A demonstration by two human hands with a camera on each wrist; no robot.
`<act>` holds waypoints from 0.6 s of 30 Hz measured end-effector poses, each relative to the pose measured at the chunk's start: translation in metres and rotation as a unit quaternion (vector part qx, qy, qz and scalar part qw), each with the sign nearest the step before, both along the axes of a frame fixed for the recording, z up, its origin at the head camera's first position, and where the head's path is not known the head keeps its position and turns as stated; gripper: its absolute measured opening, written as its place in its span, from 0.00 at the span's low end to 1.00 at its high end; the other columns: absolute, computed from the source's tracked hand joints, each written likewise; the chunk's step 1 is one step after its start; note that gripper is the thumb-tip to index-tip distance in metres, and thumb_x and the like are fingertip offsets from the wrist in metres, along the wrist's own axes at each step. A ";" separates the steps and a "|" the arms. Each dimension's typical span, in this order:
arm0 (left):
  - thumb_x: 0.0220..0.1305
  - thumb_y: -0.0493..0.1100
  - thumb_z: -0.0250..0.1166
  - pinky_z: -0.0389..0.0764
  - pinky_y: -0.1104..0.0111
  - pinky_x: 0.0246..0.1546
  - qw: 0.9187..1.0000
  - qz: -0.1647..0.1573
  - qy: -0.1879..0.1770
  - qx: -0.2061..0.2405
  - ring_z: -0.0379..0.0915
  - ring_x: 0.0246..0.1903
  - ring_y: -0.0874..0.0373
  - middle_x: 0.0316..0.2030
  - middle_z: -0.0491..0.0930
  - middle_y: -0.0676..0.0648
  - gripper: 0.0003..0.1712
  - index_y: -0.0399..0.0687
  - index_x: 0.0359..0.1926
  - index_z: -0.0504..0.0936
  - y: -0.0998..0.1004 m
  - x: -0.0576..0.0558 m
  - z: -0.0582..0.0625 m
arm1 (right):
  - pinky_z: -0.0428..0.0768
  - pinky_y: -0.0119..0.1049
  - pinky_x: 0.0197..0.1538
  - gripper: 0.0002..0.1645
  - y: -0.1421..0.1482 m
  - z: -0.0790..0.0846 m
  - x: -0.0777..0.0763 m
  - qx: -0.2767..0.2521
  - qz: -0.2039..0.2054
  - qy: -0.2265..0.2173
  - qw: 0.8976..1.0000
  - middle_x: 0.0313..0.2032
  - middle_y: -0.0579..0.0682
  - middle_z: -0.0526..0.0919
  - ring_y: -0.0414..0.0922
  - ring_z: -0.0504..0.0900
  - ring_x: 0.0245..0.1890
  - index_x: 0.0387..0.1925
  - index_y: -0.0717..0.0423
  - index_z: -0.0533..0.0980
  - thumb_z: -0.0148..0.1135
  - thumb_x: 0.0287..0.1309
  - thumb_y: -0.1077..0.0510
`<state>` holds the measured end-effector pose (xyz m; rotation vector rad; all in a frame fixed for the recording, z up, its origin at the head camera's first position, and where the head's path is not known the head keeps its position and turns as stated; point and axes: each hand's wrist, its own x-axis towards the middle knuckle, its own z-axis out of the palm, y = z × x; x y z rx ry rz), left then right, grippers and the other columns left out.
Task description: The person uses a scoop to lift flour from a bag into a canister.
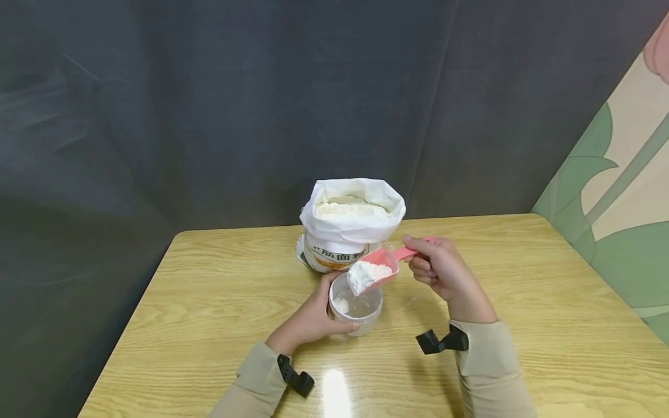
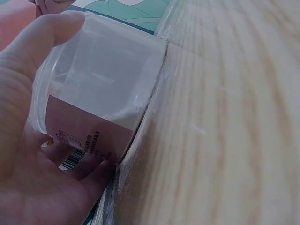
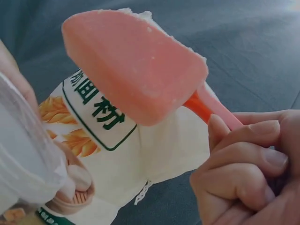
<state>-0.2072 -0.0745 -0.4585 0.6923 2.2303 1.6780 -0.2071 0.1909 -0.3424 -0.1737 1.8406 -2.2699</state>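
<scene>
My right hand (image 1: pixel 441 267) grips the handle of a pink scoop (image 3: pixel 136 65) heaped with white flour (image 1: pixel 368 274). The scoop's front edge hangs over the mouth of a clear plastic jar (image 1: pixel 368 322). Around that jar's side curls my left hand (image 1: pixel 313 313), with the thumb across the near wall. In the left wrist view the jar (image 2: pixel 112 65) stands on the table, a little white powder at its bottom and a pinkish label on its side. Just behind it is an open white flour bag (image 1: pixel 347 235), its rim folded down, flour visible inside.
The wooden table (image 1: pixel 219 302) reaches to a dark curtain (image 1: pixel 261 116) at the back. A wall with painted leaves (image 1: pixel 617 232) borders its right side. Each sleeve carries a black wrist mount (image 1: pixel 441 341).
</scene>
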 end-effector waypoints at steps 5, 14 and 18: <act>0.47 0.41 0.83 0.59 0.51 0.72 1.000 0.001 0.002 -0.004 0.59 0.70 0.49 0.70 0.61 0.44 0.60 0.50 0.74 0.53 0.000 0.001 0.000 | 0.52 0.29 0.18 0.24 -0.003 -0.002 -0.001 0.052 -0.018 -0.003 0.998 0.11 0.40 0.64 0.33 0.58 0.12 0.19 0.53 0.79 0.53 0.75 0.58; 0.47 0.42 0.83 0.58 0.51 0.72 1.000 0.004 0.001 -0.007 0.58 0.71 0.50 0.71 0.61 0.44 0.61 0.51 0.75 0.52 0.000 0.001 0.000 | 0.55 0.28 0.17 0.24 -0.008 0.001 0.001 0.152 -0.050 0.003 0.987 0.10 0.40 0.62 0.34 0.56 0.11 0.15 0.50 0.75 0.58 0.71 0.57; 0.47 0.42 0.83 0.57 0.51 0.72 1.000 0.003 0.001 -0.006 0.58 0.71 0.49 0.71 0.61 0.44 0.61 0.51 0.74 0.53 0.000 0.001 0.001 | 0.55 0.28 0.18 0.25 -0.012 0.002 0.002 0.197 -0.069 0.007 0.978 0.09 0.40 0.62 0.35 0.55 0.12 0.14 0.50 0.72 0.59 0.70 0.55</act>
